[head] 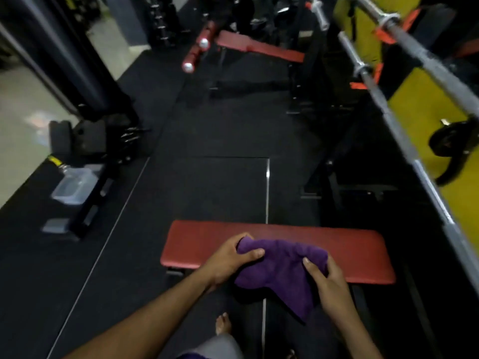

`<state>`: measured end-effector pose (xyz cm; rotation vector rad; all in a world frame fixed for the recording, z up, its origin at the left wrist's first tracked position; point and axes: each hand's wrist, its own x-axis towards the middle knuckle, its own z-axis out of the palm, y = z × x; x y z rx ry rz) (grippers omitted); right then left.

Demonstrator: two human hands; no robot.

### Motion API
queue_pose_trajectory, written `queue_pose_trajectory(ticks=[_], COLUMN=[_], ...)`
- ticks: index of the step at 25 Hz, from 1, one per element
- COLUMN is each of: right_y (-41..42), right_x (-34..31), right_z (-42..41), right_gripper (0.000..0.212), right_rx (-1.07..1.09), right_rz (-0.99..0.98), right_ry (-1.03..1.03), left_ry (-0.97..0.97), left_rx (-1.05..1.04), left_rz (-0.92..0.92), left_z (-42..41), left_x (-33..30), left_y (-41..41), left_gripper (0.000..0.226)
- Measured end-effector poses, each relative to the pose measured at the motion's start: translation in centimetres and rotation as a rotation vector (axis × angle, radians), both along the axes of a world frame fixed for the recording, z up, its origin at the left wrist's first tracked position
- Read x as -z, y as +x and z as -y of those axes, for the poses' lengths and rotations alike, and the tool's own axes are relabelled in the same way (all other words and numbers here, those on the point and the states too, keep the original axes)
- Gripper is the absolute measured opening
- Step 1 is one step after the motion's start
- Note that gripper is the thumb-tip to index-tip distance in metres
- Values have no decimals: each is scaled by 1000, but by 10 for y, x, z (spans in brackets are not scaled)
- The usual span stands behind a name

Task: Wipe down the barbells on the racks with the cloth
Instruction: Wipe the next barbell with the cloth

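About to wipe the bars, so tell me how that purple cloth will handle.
Probably floppy: the purple cloth sags between left hand and right hand, a corner hanging. Likely light and grippy, given its plush, bunched surface.

A dim gym floor of black rubber matting [215, 141] with pale seam lines stretches ahead, where a flat red bench [357, 252] stands in the foreground and a second red bench [261, 49] sits farther back beside red foam rollers [197, 51]. A yellow wall [425, 104] runs along the right. At left, paler flooring [23, 120] catches the light beside a dark machine frame [85, 73], with a clear plastic container [74, 186] at its base.
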<state>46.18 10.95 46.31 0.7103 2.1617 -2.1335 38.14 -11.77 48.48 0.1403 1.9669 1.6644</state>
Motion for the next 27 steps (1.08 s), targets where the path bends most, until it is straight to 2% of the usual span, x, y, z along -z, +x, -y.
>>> queue_pose_trajectory(ticks=[8,14,16,19,20,22,25,27], right_y=[-23,-35,-45,-59,-64,-77,-110,-144], right_x=[-30,-55,-65,-64,-64,-72,-79,-78], right_z=[180,369,407,451,461,476,484,490], right_gripper=[18,13,24,60,58,40,35,34], right_rx=[-322,-650,-658,-649,-661,-648,-470,-341], right_rz=[-46,-144,-153,-19,14,19,1,-9], right_ry=[8,174,169,113,89,33,-63,-37], left_ry=[43,79,200,451,461,423,313,266], left_rx=[-275,-539,-655,-849,-895,-911,-814,-748], left_rz=[15,121,132,199,224,219,59,-36], left_z=[199,377,407,437,444,453,464,471], left_x=[8,7,-1,-14,-21,-32,-38,-38], left_y=[67,131,132,113,100,74,30,-11], left_gripper=[36,35,39,45,46,41,33,28])
